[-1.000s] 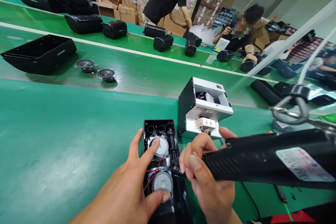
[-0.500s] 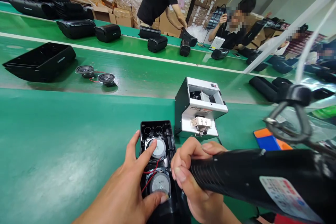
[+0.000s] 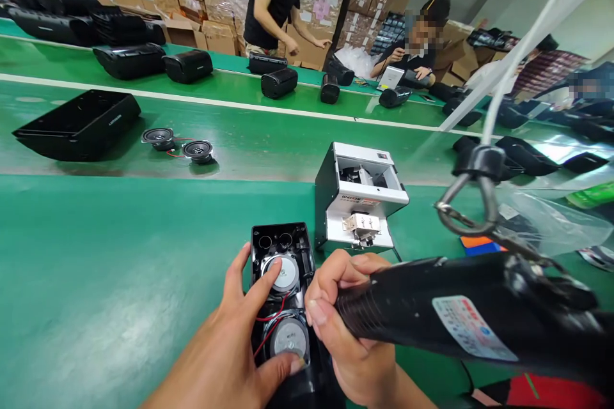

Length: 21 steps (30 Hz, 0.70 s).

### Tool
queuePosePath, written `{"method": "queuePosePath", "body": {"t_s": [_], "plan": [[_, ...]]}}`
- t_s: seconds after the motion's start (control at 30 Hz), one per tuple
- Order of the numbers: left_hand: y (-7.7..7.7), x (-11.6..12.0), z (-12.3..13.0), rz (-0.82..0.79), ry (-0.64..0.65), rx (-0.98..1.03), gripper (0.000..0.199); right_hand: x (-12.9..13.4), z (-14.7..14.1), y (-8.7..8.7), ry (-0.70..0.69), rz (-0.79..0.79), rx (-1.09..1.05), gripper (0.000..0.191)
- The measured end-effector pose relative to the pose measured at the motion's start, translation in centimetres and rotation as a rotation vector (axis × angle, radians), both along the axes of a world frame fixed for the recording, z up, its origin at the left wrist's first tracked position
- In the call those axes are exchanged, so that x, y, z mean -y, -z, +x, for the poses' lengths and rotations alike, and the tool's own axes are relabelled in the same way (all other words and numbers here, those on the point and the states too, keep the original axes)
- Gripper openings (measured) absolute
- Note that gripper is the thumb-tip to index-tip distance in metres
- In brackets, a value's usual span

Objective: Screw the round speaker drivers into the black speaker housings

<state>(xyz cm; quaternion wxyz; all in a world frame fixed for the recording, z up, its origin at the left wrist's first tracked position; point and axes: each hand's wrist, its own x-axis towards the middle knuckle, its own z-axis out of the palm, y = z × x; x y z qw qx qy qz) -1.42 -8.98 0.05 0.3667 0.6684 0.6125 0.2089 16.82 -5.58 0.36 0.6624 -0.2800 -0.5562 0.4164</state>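
A black speaker housing (image 3: 281, 233) lies open on the green bench before me. Two round speaker drivers sit in it, an upper one (image 3: 288, 275) and a lower one (image 3: 290, 339), with red wires (image 3: 273, 317) between them. My left hand (image 3: 240, 326) holds the housing from the left, index finger on the upper driver, thumb on the lower one. My right hand (image 3: 348, 319) is wrapped round the front end of a black electric screwdriver (image 3: 412, 307) at the housing's right side. The fingers hide the screwdriver's tip.
A white-and-black screw feeder (image 3: 362, 198) stands behind the housing. A metal hook (image 3: 470, 204) on a white cord hangs above the screwdriver. On the conveyor (image 3: 268, 134) lie a loose pair of drivers (image 3: 197, 151) and a black speaker shell (image 3: 79, 124). People work across the line.
The screwdriver's rear end and the hook have shifted left in view. My hands keep their places on the housing and screwdriver. Across the line, a person in black has straightened up.
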Motion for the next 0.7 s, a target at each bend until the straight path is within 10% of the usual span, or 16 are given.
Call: {"method": "queuePosePath", "body": {"t_s": [0.2, 0.37, 0.7], "plan": [[2.5, 0.1, -0.5, 0.110, -0.025, -0.049, 0.104, -0.8, 2.1, -3.1, -0.022, 0.046, -0.169, 0.061], [4.2, 0.0, -0.6, 0.073, -0.036, -0.082, 0.105, -4.2, 6.1, -7.1, 0.297, 0.247, -0.102, 0.059], [4.0, -1.0, -0.4, 0.085, -0.110, 0.099, 0.074, -6.5, 6.2, -5.3, 0.418, 0.249, 0.069, 0.054]]}}
